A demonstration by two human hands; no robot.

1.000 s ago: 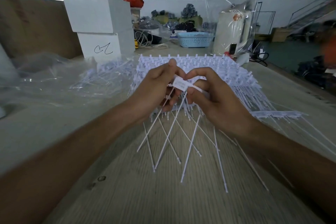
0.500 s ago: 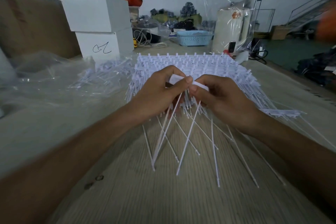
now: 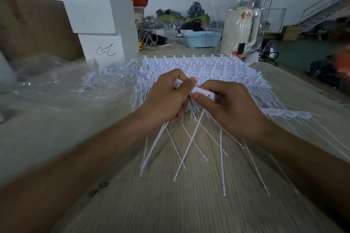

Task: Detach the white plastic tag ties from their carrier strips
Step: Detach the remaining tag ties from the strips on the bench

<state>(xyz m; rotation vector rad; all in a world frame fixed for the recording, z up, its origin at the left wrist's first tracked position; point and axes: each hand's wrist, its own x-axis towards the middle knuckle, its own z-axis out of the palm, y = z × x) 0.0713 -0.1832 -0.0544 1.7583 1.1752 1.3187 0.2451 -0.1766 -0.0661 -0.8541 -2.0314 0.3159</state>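
Gripping a white tag tie (image 3: 203,95) between thumb and curled fingers, the right hand (image 3: 230,106) meets the left hand (image 3: 165,98) at scene centre. Left hand: fingers clenched round a bundle of tie tails (image 3: 181,149) fanning toward the near edge of the wooden table (image 3: 170,210). Stacked carrier strips (image 3: 204,68): just beyond both hands. White boxes (image 3: 106,28): far left. Blue basket (image 3: 201,38): far centre.

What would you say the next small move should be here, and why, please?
Probably twist the hands apart to snap the next tie free. The left hand and right hand both pinch the carrier strip close together, and several tag ties hang from it over the table.
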